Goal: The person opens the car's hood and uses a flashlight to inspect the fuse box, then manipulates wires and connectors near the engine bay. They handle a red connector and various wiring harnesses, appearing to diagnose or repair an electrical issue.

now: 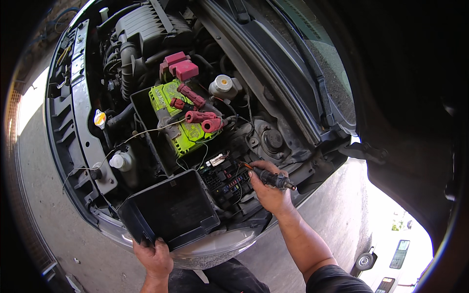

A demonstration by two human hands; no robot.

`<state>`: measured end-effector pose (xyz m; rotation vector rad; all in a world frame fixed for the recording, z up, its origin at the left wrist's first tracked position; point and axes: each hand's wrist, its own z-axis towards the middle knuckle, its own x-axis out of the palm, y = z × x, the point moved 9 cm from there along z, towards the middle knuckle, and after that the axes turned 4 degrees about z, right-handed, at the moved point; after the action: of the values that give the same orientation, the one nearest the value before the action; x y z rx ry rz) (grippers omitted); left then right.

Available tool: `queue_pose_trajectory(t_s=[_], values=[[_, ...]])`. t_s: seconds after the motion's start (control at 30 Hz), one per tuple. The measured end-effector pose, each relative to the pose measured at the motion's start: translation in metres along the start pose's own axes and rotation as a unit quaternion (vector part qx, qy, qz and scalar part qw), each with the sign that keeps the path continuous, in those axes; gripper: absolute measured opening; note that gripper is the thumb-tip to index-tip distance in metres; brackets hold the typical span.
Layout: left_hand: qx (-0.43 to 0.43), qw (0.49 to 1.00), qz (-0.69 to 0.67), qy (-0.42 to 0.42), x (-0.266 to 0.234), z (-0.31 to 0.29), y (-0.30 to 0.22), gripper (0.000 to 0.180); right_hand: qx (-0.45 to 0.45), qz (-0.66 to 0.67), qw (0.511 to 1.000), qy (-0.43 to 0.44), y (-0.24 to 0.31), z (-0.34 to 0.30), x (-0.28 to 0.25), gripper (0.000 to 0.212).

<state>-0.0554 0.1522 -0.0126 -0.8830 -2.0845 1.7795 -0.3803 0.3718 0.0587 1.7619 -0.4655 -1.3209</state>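
Right hand (267,188) closed tight on a test probe (273,178), tip at the open fuse box (225,181) beside the green battery (180,119). Left hand (155,256) clamped on the black fuse box lid (171,210). Checking fuses now, probably; next, a careful poke at one small fuse.

Fuse box (225,181) hemmed by battery (181,119), lid (171,209)

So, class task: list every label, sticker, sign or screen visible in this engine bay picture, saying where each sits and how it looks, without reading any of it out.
Battery top label: middle of the bay, bright yellow-green rectangle with dark print, partly under red terminal covers.
Small white tag: just above the open fuse box, narrow strip, print too small to tell.
Yellow cap: left edge of the bay, round, with a dark marking.
No screens or signs show.
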Motion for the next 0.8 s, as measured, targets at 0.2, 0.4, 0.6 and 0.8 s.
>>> queue_pose_trajectory(t_s=[0.2,0.4,0.6,0.8], values=[[-0.023,1.000,0.004,-0.002,0.001,-0.001,0.003,0.053,-0.009,0.006,1.000,0.005,0.001,0.001,0.000,0.023],[-0.013,1.000,-0.011,-0.005,-0.001,-0.002,0.006,0.049,-0.022,0.004,1.000,0.006,0.005,0.001,0.001,0.023],[-0.048,0.999,-0.016,0.011,0.001,0.002,0.012,0.050,-0.027,-0.034,0.999,-0.017,0.006,0.000,0.001,0.020],[-0.034,0.999,-0.035,0.003,0.004,0.009,-0.018,0.049,-0.022,-0.032,0.999,-0.010,0.008,-0.005,0.004,0.019]])
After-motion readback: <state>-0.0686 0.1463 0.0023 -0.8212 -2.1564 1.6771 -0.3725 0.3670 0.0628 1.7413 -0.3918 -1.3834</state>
